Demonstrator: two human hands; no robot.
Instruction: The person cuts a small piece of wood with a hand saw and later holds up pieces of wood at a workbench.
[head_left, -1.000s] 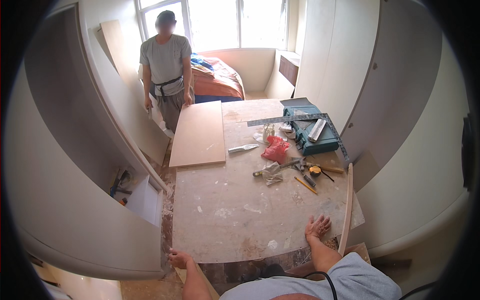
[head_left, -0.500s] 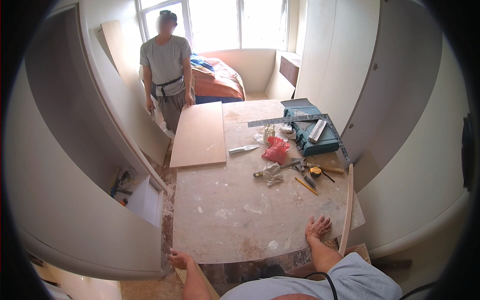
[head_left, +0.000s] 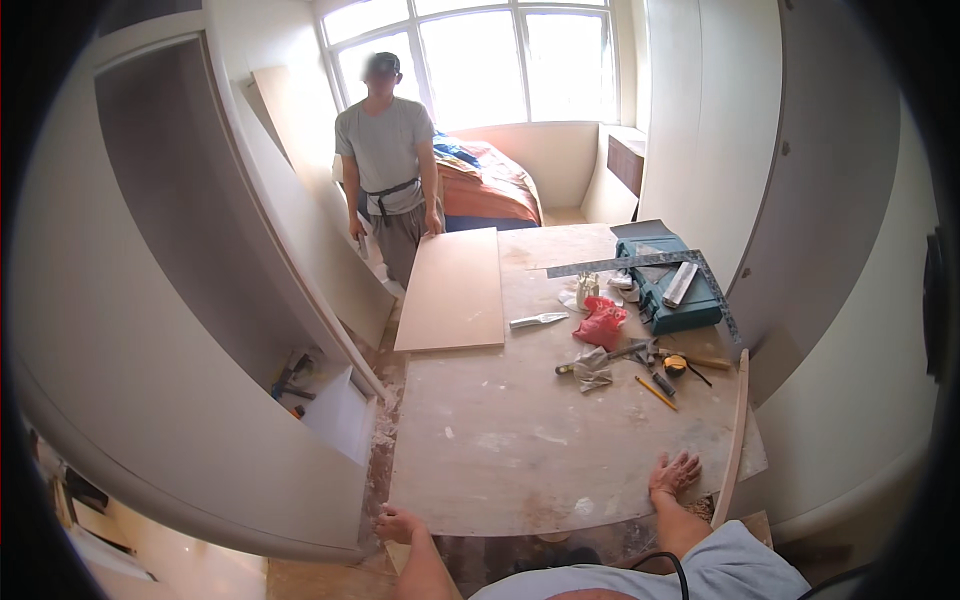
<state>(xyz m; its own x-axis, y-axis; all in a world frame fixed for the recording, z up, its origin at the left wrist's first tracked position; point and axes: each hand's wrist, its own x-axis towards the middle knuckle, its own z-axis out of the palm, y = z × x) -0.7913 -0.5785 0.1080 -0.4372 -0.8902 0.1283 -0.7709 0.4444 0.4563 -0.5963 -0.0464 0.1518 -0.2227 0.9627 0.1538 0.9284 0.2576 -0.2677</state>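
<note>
My right hand (head_left: pixel 676 476) lies flat on the dusty worktable (head_left: pixel 480 440) near its front right corner, fingers spread and holding nothing. At the front left corner, my left hand (head_left: pixel 402 523) is half curled; its grip is hidden. A pale wooden piece (head_left: pixel 440 578) shows under that forearm. Close beyond my right hand are a yellow pencil (head_left: pixel 656 393), a yellow tape measure (head_left: pixel 675 366) and a crumpled grey wrapper (head_left: pixel 593 370). A long wood strip (head_left: pixel 736 435) runs along the right edge. A flat plywood panel (head_left: pixel 455 290) rests on the table's far left.
Beyond the panel stands a co-worker (head_left: pixel 385 160), one hand at its far corner. A teal tool case (head_left: pixel 665 305) with a metal square (head_left: pixel 583 266) on top is far right. A red plastic bag (head_left: pixel 601 323) and a putty knife (head_left: pixel 538 320) lie mid-table. Tall cabinets (head_left: pixel 165 180) flank both sides.
The whole scene has shifted right and slightly down as my head turned. Both hands stay at the same places on the table. The co-worker and panel keep their places.
</note>
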